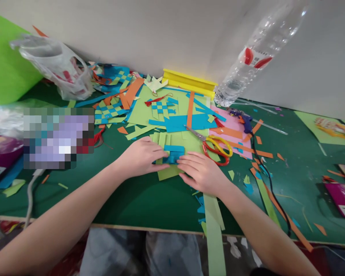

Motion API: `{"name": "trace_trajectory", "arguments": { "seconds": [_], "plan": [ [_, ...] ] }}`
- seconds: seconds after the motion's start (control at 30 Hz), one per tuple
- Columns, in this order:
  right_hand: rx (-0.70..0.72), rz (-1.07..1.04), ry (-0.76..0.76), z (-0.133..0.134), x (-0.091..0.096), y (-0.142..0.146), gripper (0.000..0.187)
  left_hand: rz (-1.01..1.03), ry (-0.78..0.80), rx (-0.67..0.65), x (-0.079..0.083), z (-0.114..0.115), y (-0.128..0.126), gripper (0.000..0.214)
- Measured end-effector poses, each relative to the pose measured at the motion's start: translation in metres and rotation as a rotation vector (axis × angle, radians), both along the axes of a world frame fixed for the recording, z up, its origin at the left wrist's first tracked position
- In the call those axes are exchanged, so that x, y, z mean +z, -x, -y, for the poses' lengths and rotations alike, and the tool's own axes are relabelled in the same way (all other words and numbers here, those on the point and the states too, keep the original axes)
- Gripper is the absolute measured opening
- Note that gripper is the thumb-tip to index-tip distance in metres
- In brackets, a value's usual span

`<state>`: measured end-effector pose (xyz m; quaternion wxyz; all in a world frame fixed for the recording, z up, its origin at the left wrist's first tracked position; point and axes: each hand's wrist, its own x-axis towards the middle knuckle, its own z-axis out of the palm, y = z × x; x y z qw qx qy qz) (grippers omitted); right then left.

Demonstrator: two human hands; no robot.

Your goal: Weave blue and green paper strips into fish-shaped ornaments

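Observation:
Low over the table, in the middle of the view, both hands are at a small piece of blue and light-green paper strips (174, 150). My left hand (140, 155) grips its left side, where green strips stick up and away from me. From the right, my right hand (204, 170) has its fingertips on the blue part, its thumb lower down. A green paper sheet (169, 173) shows partly beneath. Just beyond my right hand lie scissors with yellow and red handles (218, 147), blades spread slightly. Folded blue paper (178, 122) lies behind the piece.
Woven paper fish (110, 111) and scraps cover the back of the green table (126, 203). A plastic bottle (255, 57) leans at the wall beside a yellow strip (189, 82). A glue gun (244, 120) trails a black cord. Left are a plastic bag (60, 73) and a blurred-out object (57, 138).

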<state>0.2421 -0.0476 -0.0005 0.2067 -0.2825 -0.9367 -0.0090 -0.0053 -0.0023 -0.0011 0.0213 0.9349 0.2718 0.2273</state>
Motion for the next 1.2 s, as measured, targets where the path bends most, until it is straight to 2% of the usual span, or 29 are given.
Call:
{"name": "trace_trajectory", "arguments": {
  "seconds": [0.13,0.27,0.37,0.53,0.63,0.7,0.83,1.0,1.07,1.2],
  "plan": [
    [0.009,-0.001,-0.017,0.000,0.001,0.002,0.023,-0.077,-0.159,0.030,-0.002,0.001,-0.003,0.028],
    [-0.002,-0.074,-0.048,-0.002,0.007,-0.001,0.019,-0.074,-0.211,0.040,-0.002,0.001,-0.002,0.028],
    [-0.083,-0.187,-0.092,-0.007,0.011,-0.009,0.013,-0.061,-0.231,0.027,-0.004,0.000,-0.001,0.029],
    [-0.343,-0.276,-0.234,-0.027,0.010,-0.041,0.011,-0.061,-0.227,0.032,-0.006,0.000,-0.002,0.047],
    [-0.587,-0.314,-0.356,-0.043,0.007,-0.069,0.014,-0.082,-0.177,0.041,-0.005,0.001,-0.002,0.062],
    [-0.775,-0.370,-0.383,-0.054,0.005,-0.089,0.020,-0.095,-0.125,0.036,-0.004,0.001,-0.002,0.067],
    [-1.112,-0.407,-0.196,-0.080,0.001,-0.131,0.018,-0.122,-0.063,0.036,-0.003,0.001,-0.002,0.065],
    [-1.417,-0.172,0.055,-0.113,-0.006,-0.171,0.034,-0.135,-0.118,0.011,0.000,0.001,-0.001,0.045],
    [-1.491,-0.077,0.143,-0.124,-0.008,-0.179,0.038,-0.114,-0.103,0.003,0.000,0.001,0.000,0.039],
    [-1.530,-0.014,0.214,-0.140,-0.012,-0.185,0.039,-0.074,-0.033,0.001,0.000,0.000,-0.001,0.034]
  ]
}}
